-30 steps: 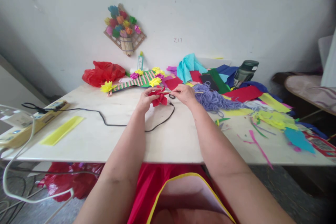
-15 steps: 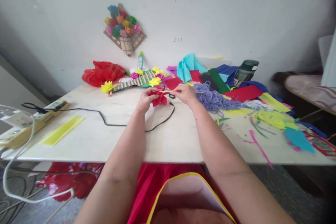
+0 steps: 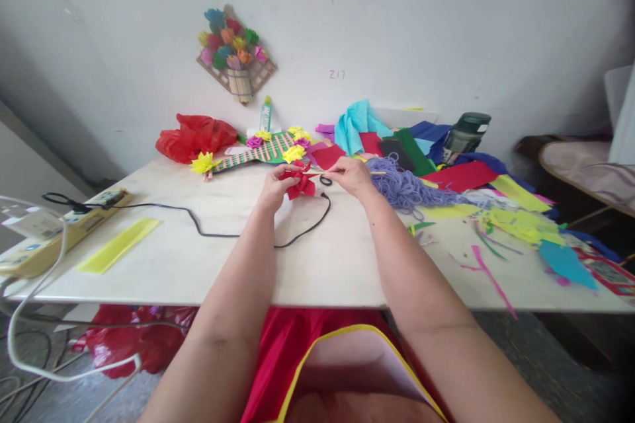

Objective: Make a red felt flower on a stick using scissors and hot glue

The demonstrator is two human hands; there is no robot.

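Ok so the left hand (image 3: pixel 276 186) is pinching a red paper flower (image 3: pixel 303 188) over the table (image 3: pixel 332 264), and the right hand (image 3: pixel 351 176), just beside it, is pinching a thin stick (image 3: pixel 379 173).

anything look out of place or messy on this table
Yes: the long pink strip at right pokes past the front edge of the table, and the purple yarn lies in a loose tangle, not neatly wound.

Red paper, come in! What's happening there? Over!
Left grip holding red paper. Right grip pinching thin stick. Black cord lying close by.
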